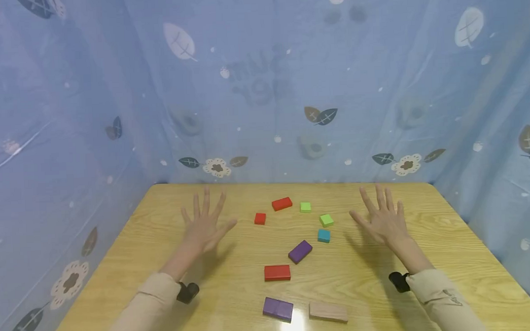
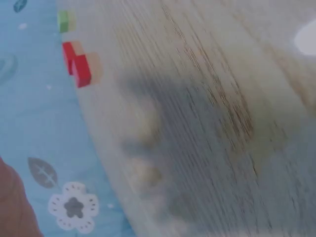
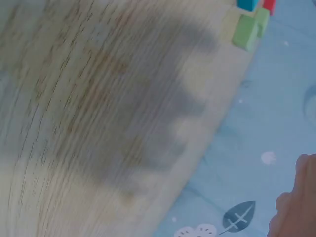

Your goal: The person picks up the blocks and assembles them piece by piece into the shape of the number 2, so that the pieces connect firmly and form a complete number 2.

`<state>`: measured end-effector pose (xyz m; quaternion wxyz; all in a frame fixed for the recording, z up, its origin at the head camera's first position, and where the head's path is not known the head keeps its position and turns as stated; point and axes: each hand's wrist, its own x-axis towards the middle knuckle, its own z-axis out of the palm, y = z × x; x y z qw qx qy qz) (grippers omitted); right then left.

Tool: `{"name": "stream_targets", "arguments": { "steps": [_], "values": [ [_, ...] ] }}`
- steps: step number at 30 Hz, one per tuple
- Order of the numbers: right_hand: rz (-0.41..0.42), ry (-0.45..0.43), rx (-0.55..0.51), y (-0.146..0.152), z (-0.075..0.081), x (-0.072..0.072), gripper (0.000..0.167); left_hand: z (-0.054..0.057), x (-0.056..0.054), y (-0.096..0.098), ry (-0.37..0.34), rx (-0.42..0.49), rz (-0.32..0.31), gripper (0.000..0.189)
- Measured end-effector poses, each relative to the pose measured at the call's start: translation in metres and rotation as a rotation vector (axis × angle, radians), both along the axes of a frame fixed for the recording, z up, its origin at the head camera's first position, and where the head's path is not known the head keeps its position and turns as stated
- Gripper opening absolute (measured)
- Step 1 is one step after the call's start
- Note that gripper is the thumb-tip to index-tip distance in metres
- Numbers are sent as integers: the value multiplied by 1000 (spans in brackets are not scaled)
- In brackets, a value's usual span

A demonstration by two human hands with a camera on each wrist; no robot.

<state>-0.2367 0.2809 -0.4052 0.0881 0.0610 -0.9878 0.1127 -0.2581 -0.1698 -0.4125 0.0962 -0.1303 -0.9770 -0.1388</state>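
My left hand [image 1: 203,230] hovers over the left part of the table with its fingers spread, holding nothing. Over the right part, my right hand [image 1: 384,222] is likewise spread and holds nothing. Between them lie scattered blocks. Nearest the left hand is a small red block [image 1: 260,219], with a longer red block [image 1: 282,204] behind it. Closest to the right hand are a green block [image 1: 326,220] and a blue block [image 1: 324,236]; another green block [image 1: 305,207] sits farther back. A purple block [image 1: 300,252] lies slantwise in the middle, behind a red block [image 1: 277,273].
Toward the front edge lie another purple block [image 1: 277,309] and a plain wooden block [image 1: 328,312]. The wooden table [image 1: 132,270] has a light grain and a bright glare spot at the front. A blue patterned curtain [image 1: 261,86] surrounds its back and sides.
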Motion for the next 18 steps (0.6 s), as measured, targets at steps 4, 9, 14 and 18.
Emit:
{"name": "stream_targets", "arguments": {
  "steps": [4, 9, 14, 18],
  "values": [
    [69, 40, -42, -1, 4, 9, 76, 4, 12, 1, 8, 9, -87, 80],
    [193, 127, -107, -5, 1, 21, 71, 5, 26, 2, 53, 31, -244, 77],
    [296, 178, -124, -10, -1, 34, 67, 8, 39, 3, 79, 98, -351, 76],
    [395, 130, -196, -15, -1, 46, 64, 11, 48, 4, 63, 130, -399, 75]
  ]
}}
